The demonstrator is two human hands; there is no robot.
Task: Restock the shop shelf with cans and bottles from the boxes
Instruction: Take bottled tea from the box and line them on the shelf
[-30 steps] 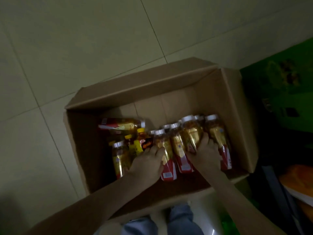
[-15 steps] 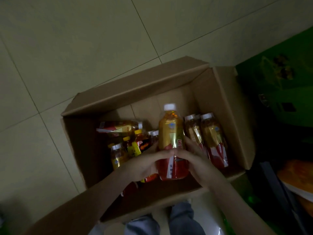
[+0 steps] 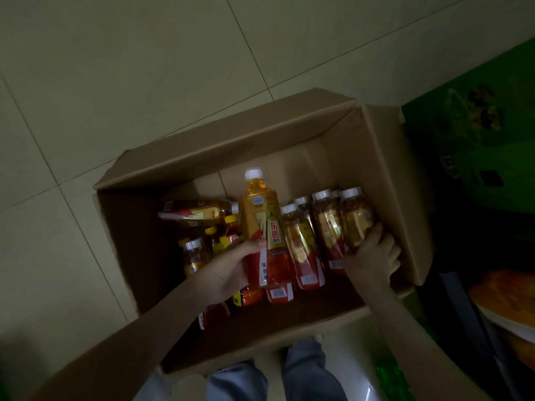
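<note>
An open cardboard box (image 3: 385, 180) sits on the tiled floor below me, holding several amber drink bottles with white caps and red-gold labels. My left hand (image 3: 228, 267) grips one raised bottle (image 3: 263, 227) by its lower half, lifted above the others. My right hand (image 3: 373, 256) wraps around the rightmost standing bottle (image 3: 357, 219) near the box's right wall. Between them stand more upright bottles (image 3: 301, 244). One bottle (image 3: 197, 212) lies on its side at the back left, with smaller yellow-capped bottles (image 3: 224, 235) below it.
A green carton (image 3: 477, 140) stands to the right of the box. An orange and white package (image 3: 509, 305) lies at the lower right. My legs in jeans (image 3: 272, 377) show below the box's near flap. Pale floor tiles (image 3: 115, 82) spread to the left and behind.
My left hand alone now holds the lifted bottle, shifted left. My right hand let go of it and moved right onto the rightmost bottle in the box.
</note>
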